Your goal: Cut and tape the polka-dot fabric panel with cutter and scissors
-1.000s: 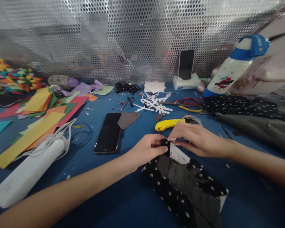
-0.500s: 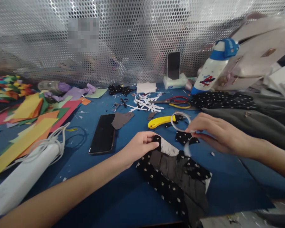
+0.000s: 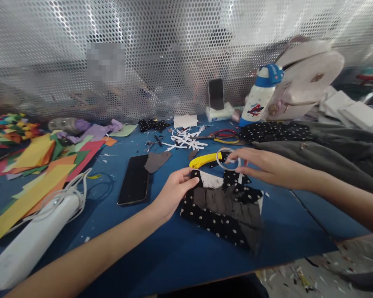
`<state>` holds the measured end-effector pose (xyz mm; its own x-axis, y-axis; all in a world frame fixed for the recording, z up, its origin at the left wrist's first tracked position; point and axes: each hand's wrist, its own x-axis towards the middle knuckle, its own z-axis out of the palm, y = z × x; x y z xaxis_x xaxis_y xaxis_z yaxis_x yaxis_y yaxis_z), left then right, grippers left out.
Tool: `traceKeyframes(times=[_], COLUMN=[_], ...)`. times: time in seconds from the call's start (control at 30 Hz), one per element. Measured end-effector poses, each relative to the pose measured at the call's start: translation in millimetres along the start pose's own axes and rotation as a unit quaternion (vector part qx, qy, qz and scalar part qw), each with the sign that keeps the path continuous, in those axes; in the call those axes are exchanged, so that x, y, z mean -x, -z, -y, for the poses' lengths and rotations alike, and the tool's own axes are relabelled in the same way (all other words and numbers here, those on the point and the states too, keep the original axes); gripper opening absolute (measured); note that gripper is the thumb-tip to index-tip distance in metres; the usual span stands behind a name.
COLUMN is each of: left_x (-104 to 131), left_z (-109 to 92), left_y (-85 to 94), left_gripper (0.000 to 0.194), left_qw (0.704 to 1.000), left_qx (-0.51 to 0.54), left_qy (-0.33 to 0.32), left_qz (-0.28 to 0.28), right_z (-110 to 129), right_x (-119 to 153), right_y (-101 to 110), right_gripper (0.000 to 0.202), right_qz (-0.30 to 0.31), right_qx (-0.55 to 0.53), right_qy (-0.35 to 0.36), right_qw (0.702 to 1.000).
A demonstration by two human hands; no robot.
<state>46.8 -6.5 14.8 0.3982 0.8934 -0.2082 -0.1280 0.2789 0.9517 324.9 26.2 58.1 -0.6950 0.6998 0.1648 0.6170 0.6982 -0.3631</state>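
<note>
My left hand [image 3: 177, 186] pinches the upper left corner of a flat piece covered in black dotted fabric and dark grey cloth [image 3: 224, 207]. A bare white patch [image 3: 211, 180] shows along its top edge. Between the fingertips of my right hand [image 3: 264, 163] is a ring-shaped roll of clear tape [image 3: 218, 162], held above the table. A short pale strip [image 3: 240, 178] is visible below those fingers. Just behind the roll lies a yellow utility knife [image 3: 203, 160]. A small dotted fabric scrap [image 3: 245, 179] is partly hidden beside the piece.
Left of my hands are a black phone [image 3: 133, 180], a grey scrap [image 3: 158, 162], a white power strip [image 3: 34, 242] and coloured paper [image 3: 34, 186]. Farther back are white paper strips [image 3: 186, 138], scissors [image 3: 225, 136], a bottle [image 3: 257, 99] and grey cloth [image 3: 286, 155].
The view has shifted, showing more floor at the lower right. My right hand and the tape roll have come nearer the piece's top edge, and the piece lies flatter.
</note>
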Motion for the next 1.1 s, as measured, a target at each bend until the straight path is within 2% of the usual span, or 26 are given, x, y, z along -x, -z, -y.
traceKeyframes(times=[0.1, 0.27, 0.47, 0.63, 0.8, 0.87, 0.97, 1.1], left_x=[1, 1, -1, -4, -4, -4, -5, -10], left_z=[-3, -8, -8, -1, 2, 3, 4, 3], left_y=[-0.8, 0.3, 4.7, 5.2, 5.4, 5.4, 6.3, 11.9], left_gripper=[0.033, 0.032, 0.023, 0.032, 0.039, 0.042, 0.042, 0.025], left_qw=[0.999, 0.997, 0.997, 0.998, 0.999, 0.999, 0.998, 0.991], left_qx=[0.009, -0.004, -0.043, -0.041, -0.038, -0.042, -0.061, -0.113], left_qy=[-0.031, -0.049, -0.033, -0.027, -0.018, -0.015, -0.02, -0.071], left_qz=[-0.03, -0.055, -0.057, -0.033, -0.032, -0.03, -0.021, -0.013], right_z=[6, 8, 12, 8, 1, 3, 14, 27], right_x=[-10, -28, -36, -48, -61, -68, -80, -97], right_y=[-9, -11, 3, 18, 25, 23, 14, -1], right_gripper=[0.039, 0.035, 0.033, 0.031, 0.021, 0.019, 0.023, 0.023], right_qz=[0.026, 0.009, 0.091, 0.094, 0.173, 0.159, 0.077, 0.096], right_qx=[-0.042, -0.078, -0.058, -0.031, -0.002, 0.048, 0.094, 0.05], right_qy=[-0.032, -0.004, 0.025, 0.044, 0.03, 0.041, 0.083, 0.129], right_qw=[0.998, 0.997, 0.994, 0.994, 0.984, 0.985, 0.989, 0.986])
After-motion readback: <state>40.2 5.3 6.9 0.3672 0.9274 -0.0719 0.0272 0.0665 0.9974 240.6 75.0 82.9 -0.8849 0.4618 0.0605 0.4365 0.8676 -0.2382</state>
